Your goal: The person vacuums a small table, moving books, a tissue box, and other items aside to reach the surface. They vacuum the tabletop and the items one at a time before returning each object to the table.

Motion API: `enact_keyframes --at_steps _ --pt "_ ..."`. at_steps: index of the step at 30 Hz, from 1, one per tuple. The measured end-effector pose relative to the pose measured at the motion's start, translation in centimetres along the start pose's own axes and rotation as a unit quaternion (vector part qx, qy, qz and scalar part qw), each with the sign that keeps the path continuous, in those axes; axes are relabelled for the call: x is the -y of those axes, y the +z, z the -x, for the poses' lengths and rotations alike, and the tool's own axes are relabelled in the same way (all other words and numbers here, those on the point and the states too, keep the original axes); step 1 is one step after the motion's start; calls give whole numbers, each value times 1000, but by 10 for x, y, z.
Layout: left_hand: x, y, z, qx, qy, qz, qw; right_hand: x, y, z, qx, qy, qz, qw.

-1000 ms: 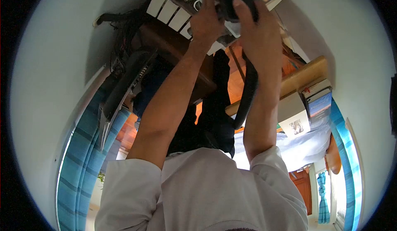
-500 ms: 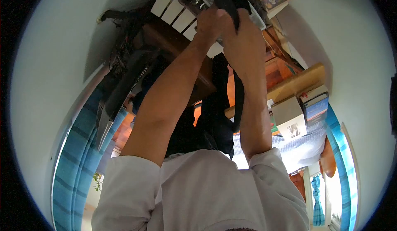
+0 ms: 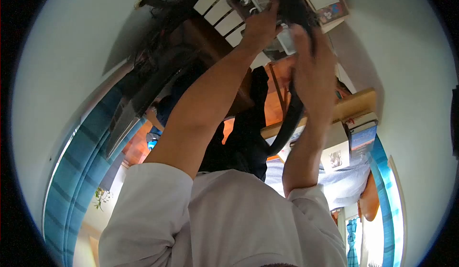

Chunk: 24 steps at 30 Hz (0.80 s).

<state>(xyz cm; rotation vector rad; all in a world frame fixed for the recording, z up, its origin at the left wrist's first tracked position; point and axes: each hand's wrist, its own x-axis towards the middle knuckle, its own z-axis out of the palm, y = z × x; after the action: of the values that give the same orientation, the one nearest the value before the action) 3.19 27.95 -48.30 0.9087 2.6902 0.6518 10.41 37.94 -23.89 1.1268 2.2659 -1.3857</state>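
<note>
Observed: the left hand (image 3: 260, 27) and right hand (image 3: 313, 56), close together half a second earlier, are now apart, with a white container (image 3: 286, 41) exposed between them. The lower length of the black band (image 3: 290, 122), previously near straight, now bows. The plant (image 3: 100, 198) at left shows more fully.

I could read no text, label, brand, number or sign; the blue cover (image 3: 363, 140) and the pale cover (image 3: 336, 150) were too small in my view for any lettering.
</note>
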Motion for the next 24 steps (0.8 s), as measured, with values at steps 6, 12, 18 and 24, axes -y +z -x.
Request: enact_keyframes --at_steps 6,12,18,24 --pt "-15 -32 -13 220 -113 24 969 -47 45 -67 38 -39 108 993" --pt "-6 -22 -8 125 -52 -33 990 -19 35 -29 -126 -74 21 989" --pt "-9 -25 -9 136 -43 -3 990 8 -20 12 -94 24 -95 991" --pt "-12 -33 -10 161 -50 -2 986 -19 -30 7 -132 -19 -53 990"
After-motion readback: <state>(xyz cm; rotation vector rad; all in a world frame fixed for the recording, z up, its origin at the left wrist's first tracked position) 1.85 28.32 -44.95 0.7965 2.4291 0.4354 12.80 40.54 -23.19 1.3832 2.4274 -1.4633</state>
